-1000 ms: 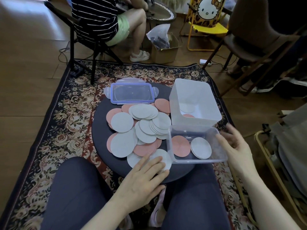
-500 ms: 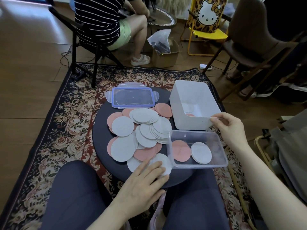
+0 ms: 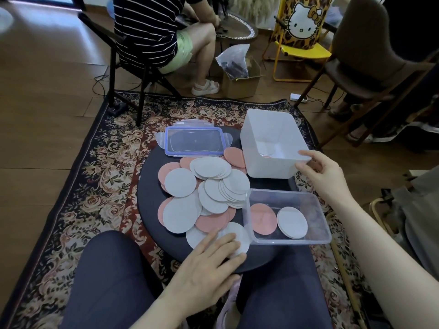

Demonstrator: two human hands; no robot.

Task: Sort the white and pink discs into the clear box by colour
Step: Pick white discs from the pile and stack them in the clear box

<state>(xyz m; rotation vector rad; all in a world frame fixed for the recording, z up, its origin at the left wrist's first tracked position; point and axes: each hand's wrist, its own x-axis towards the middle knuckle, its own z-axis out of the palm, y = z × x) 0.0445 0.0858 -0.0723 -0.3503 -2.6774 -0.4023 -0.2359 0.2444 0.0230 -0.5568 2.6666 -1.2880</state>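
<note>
Gripping the near corner of the opaque white plastic tub (image 3: pixel 273 141), the right hand (image 3: pixel 320 173) has left the clear plastic box (image 3: pixel 288 218), which holds one pink disc (image 3: pixel 262 218) and one white disc (image 3: pixel 292 222). Left hand (image 3: pixel 209 260) lies flat, fingers straight, on a loose white disc (image 3: pixel 237 236); sorting has barely begun.

Soft daylight, moderate brightness. Source at upper left: broad pale glare on the wooden floor (image 3: pixel 35 27) there. Right side dimmer; upper right corner near black. Shadows faint and diffuse, slightly darker under the near edge of the table (image 3: pixel 152 176). Wide-angle distortion: rug (image 3: pixel 90 186) borders and floorboards bow toward the frame edges. Centre reasonably sharp; white discs (image 3: pixel 180 182) bright but not blown out. Mild softness and compression smear overall; the right hand (image 3: pixel 320 170) slightly blurred.
</note>
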